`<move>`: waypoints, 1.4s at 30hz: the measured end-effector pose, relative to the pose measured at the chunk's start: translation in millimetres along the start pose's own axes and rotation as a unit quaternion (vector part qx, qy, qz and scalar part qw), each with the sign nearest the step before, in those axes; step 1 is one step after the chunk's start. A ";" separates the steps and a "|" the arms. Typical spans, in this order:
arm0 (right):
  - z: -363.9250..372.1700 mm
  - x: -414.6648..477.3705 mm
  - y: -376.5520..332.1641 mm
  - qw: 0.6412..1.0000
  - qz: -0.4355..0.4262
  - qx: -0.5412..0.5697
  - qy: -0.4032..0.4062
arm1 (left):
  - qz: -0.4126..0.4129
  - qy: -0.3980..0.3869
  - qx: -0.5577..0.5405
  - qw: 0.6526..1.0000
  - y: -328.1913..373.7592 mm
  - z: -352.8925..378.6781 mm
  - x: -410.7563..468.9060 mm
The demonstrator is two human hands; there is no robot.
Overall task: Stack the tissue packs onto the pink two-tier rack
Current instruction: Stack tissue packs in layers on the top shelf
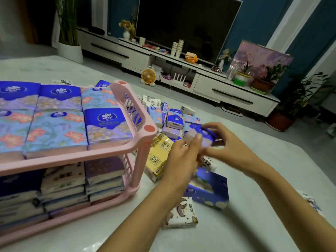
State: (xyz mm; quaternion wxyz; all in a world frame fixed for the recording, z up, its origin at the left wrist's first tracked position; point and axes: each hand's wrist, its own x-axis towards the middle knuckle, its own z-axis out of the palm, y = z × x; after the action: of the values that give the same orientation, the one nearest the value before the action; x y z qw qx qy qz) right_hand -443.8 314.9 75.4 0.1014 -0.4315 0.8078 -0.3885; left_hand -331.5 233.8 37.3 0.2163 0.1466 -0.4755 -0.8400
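1. Tissue packs (pixel 174 120), blue, white and floral, sit in a loose heap on the worktop (pixel 254 179), just right of the pink rack (pixel 145 140).
2. Up on the rack's top tier it's a full house: the top-tier packs (pixel 54 128), blue and floral, lie flat in two rows, edge to edge and touching.
3. Down on the rack's bottom tier, the lower packs (pixel 103 179) are stacked several layers deep in columns pressed together; it's dim under there and the prints are hard to read.
4. Right of the rack, over the heap, both hands are busy. The left hand (pixel 181 157) and the right hand (pixel 223 140) grip one small blue pack (pixel 205 135) between them with fingers curled round it, though motion blur smears the detail.
5. A yellow pack (pixel 160 157) lies flat just beside the rack's right leg, its far corner hidden behind the left hand.
6. Further right of the rack and nearer the camera, a blue floral box (pixel 211 195) lies partly under the left forearm, with a white cartoon pack (pixel 181 213) at its near edge.
7. Beyond the rack stand a long white cabinet (pixel 227 91), a dark television (pixel 187 24) and a small orange fan (pixel 148 75).
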 end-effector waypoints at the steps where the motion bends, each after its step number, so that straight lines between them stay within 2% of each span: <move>1: -0.7 -9.9 -2.3 0.999 -0.021 -0.028 -0.041 | -0.023 0.008 -0.027 0.999 1.3 -0.6 -0.8; 2: -3.1 -15.0 -3.0 0.995 -0.018 -0.031 -0.088 | -0.041 0.031 -0.036 0.998 1.3 -3.4 -1.0; 4: -12.2 -10.6 -3.5 0.983 0.019 0.085 -0.163 | -0.054 0.066 -0.051 0.995 -0.8 -9.6 -0.6; 5: -15.7 -1.7 4.0 0.975 0.038 0.161 -0.145 | -0.057 0.073 -0.051 0.994 -1.9 -12.1 0.1; 6: -16.1 10.9 15.8 0.976 0.057 0.195 -0.083 | -0.057 0.077 -0.040 0.995 -1.5 -13.0 0.4; 7: -12.7 26.2 29.5 0.984 0.079 0.161 -0.007 | -0.054 0.083 -0.023 0.995 -0.9 -13.8 1.2; 8: -5.9 40.1 42.3 0.992 0.094 0.078 0.041 | -0.043 0.086 -0.003 0.995 -0.4 -14.1 2.1; 9: 3.7 52.3 54.0 0.994 0.098 0.005 0.046 | -0.032 0.086 0.014 0.996 -0.7 -14.4 2.5; 13: 27.1 81.3 76.6 0.980 0.088 -0.168 -0.063 | -0.022 0.053 0.119 0.991 -1.5 -17.8 -4.2; 15: 22.4 86.0 79.2 0.937 0.115 -0.317 -0.092 | -0.013 0.040 0.215 0.976 1.7 -20.1 -12.5; 17: 14.3 84.9 82.6 0.921 0.119 -0.361 -0.086 | 0.002 0.034 0.278 0.960 5.6 -21.5 -19.4; 18: 10.3 82.2 83.1 0.931 0.115 -0.342 -0.064 | 0.014 0.038 0.288 0.957 7.4 -22.0 -21.5; 20: 0.4 71.4 76.9 0.966 0.107 -0.234 0.005 | 0.042 0.057 0.281 0.957 13.1 -20.8 -27.4; 23: -22.1 51.7 42.5 0.985 0.042 -0.123 0.110 | 0.057 0.051 0.195 0.978 27.6 -12.2 -41.9; 26: -41.3 25.3 -15.0 0.992 -0.042 -0.106 0.049 | 0.037 0.012 0.144 0.989 46.2 -2.4 -68.5; 28: -46.9 8.6 -49.5 0.990 -0.087 -0.114 0.000 | 0.036 -0.006 0.142 0.989 61.2 -3.0 -90.6; 32: -37.5 -10.6 -101.3 0.983 -0.161 -0.082 -0.039 | 0.055 -0.046 0.157 0.985 112.4 -23.5 -138.2; 34: -21.2 -13.1 -123.0 0.980 -0.184 -0.052 -0.052 | 0.074 0.007 0.179 0.981 139.6 -45.2 -154.4; 37: 12.5 -11.1 -156.1 0.974 -0.221 -0.008 -0.045 | 0.121 0.168 0.209 0.956 181.4 -88.4 -170.5; 40: 54.7 -4.4 -189.7 0.971 -0.236 0.016 -0.044 | 0.180 0.319 0.302 0.880 216.6 -141.6 -170.0; 42: 83.2 5.0 -208.6 0.972 -0.230 -0.021 -0.052 | 0.203 0.374 0.389 0.817 227.5 -170.4 -160.0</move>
State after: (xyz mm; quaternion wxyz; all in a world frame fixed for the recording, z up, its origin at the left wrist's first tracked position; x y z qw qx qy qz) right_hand -276.3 198.1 169.0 0.0414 -0.6275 0.6885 -0.3613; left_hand -65.4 85.6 153.9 0.4678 0.4215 -0.6641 -0.4031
